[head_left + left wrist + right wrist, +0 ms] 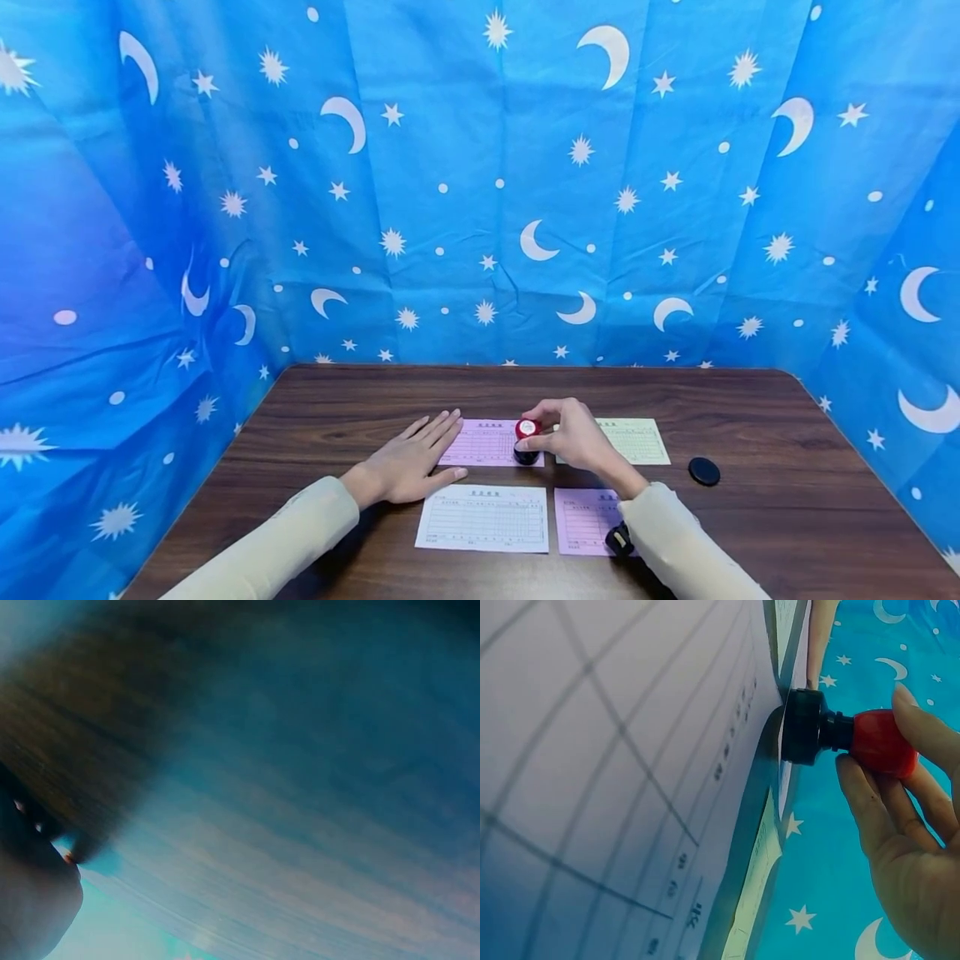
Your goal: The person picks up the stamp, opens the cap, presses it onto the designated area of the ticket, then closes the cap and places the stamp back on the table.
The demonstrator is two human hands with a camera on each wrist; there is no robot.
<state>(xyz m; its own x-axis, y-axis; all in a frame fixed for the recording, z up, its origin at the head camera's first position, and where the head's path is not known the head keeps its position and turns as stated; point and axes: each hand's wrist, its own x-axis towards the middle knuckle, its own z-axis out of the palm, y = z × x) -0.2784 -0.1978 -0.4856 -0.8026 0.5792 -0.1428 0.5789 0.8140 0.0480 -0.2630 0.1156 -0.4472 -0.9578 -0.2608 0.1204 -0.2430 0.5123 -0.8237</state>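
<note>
My right hand (579,437) pinches the red handle (881,742) of a round self-inking stamp (527,442) between thumb and fingers. The stamp's black base (804,727) stands upright on the right end of the back pink form (480,440). Flat on the table, my left hand (412,461) has its fingers straight, with the fingertips at that form's left edge. Its thumb points toward the white form (483,518) in front. The left wrist view is mostly blurred; only part of the hand (34,907) appears at its lower left.
A yellow-green form (637,442) lies behind my right hand. The front pink form (585,517) is partly hidden by my right sleeve (682,542) and a small black device (619,540). A round black cap (704,471) lies at right on the brown table (795,517).
</note>
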